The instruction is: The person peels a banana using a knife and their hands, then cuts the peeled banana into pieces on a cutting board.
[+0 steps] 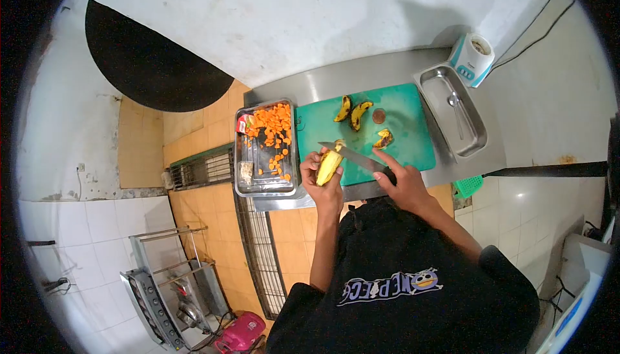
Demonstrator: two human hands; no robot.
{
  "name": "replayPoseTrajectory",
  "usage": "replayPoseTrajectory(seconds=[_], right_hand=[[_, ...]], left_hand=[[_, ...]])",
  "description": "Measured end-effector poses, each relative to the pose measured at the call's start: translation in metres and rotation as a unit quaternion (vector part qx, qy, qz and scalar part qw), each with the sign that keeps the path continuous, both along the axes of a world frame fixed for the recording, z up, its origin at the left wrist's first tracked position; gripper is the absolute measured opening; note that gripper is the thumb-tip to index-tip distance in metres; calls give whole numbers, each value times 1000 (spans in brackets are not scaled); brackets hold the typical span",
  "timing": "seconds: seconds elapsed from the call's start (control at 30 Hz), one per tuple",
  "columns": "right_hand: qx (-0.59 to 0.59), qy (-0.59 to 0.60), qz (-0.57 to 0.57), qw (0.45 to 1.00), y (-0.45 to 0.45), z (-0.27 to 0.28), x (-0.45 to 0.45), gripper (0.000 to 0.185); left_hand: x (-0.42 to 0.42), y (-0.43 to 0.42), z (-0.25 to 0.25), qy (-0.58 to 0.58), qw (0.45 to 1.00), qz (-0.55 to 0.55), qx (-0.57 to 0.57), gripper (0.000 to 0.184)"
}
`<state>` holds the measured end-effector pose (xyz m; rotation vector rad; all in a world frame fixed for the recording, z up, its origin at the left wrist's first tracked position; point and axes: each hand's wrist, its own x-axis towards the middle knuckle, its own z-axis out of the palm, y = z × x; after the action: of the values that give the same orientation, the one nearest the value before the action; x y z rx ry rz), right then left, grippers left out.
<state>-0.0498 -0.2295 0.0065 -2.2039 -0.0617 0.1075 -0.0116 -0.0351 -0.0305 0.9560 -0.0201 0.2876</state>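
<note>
My left hand [320, 186] is wrapped round a yellow banana [329, 167], held just over the front edge of the green cutting board [407, 105]. In my right hand [403, 186] is a knife [355, 156], gripped by its dark handle. Its blade points left and lies against the banana's upper end. Farther back on the board are two spotted bananas or banana pieces [360, 115], a round brown item [378, 116] and a browned piece of peel [383, 138].
Left of the board stands a metal tray [258, 190] with many orange carrot pieces [274, 121] and a small red packet [244, 123]. At the right are a steel pan [444, 86] with a spoon [457, 112] and a white-and-teal appliance [473, 60]. A green basket [468, 187] sits below.
</note>
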Motion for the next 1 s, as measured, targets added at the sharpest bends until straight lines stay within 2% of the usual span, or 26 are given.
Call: replayPoseTrajectory(seconds=[0.1,0.2,0.27,0.4,0.47,0.6,0.67,0.7,0.8,0.87,1.0], right_hand=[[-1,-2,-1,1000,-1,4,3,54],[29,-60,-10,998,-2,-2,7,53],[33,-73,-12,997,-3,2,13,53],[35,-27,-26,999,-11,13,20,52],[126,22,-68,989,-13,3,23,50],[213,60,-81,972,-14,-8,25,49],[189,63,-39,979,-14,-10,25,49],[187,65,-40,979,-13,-8,25,49],[231,111,-17,966,-11,2,24,49],[205,170,25,964,-11,6,24,49],[222,104,53,968,-2,-1,20,49]], left_hand=[[-2,-5,-7,-1,1000,-14,4,52],[-3,-8,-3,-11,999,-33,29,53],[-8,-10,1,35,991,-129,2,55],[-8,-13,0,38,987,-152,-25,50],[-4,-11,-1,36,987,-154,-41,49],[-1,-7,-5,60,978,-159,-119,57],[-1,-8,-4,111,973,-147,-142,62],[0,-8,-4,97,976,-155,-114,65],[3,-9,8,130,973,-161,-106,66],[5,-9,14,129,973,-170,-92,67],[10,-11,17,157,969,-155,-109,66]])
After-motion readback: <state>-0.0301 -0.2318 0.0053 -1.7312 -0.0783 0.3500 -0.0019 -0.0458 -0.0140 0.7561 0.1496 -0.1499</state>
